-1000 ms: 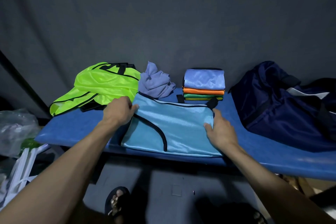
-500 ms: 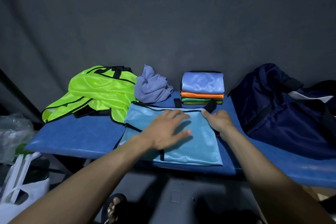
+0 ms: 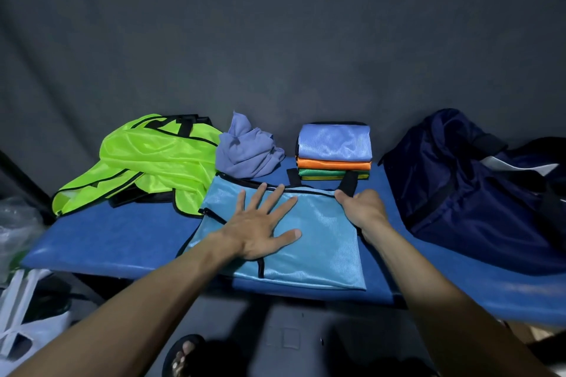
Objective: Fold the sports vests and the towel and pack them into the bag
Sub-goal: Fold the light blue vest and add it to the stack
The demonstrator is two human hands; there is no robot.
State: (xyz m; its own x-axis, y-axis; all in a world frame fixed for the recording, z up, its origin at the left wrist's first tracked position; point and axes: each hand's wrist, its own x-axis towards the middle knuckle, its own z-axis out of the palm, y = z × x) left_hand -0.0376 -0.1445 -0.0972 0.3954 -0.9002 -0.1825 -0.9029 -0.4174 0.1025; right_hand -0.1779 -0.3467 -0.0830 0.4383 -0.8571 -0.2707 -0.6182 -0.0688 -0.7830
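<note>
Light blue vest (image 3: 309, 236) lies flat, partly folded, on the front edge of the blue padded bench (image 3: 116, 242), black trim showing at its edges. Left hand (image 3: 260, 229) lies palm down on it, fingers straight and spread, pressing the fabric. Right hand (image 3: 361, 208) is at the vest's far right corner, fingers curled and pinching the fabric by a black strap.

Behind it, toward the wall: one stack of folded vests (image 3: 334, 151), four layers visible, light blue on top, then orange, green, a yellow edge at the bottom. Left of the stack, one crumpled lavender towel (image 3: 246, 153), unfolded, just beside the light blue vest's far edge. Further left, neon green vests (image 3: 147, 162) in a loose heap with black trim; how many are in it I cannot tell. One navy bag (image 3: 471, 193) sits at the bench's right end, slumped, well apart from the stack.

Bench is a blue vinyl pad against a dark grey cloth backdrop (image 3: 275, 40). Below: grey floor, one sandalled foot (image 3: 183, 355) at the bottom. Left of the bench, white plastic bags (image 3: 21, 324).
</note>
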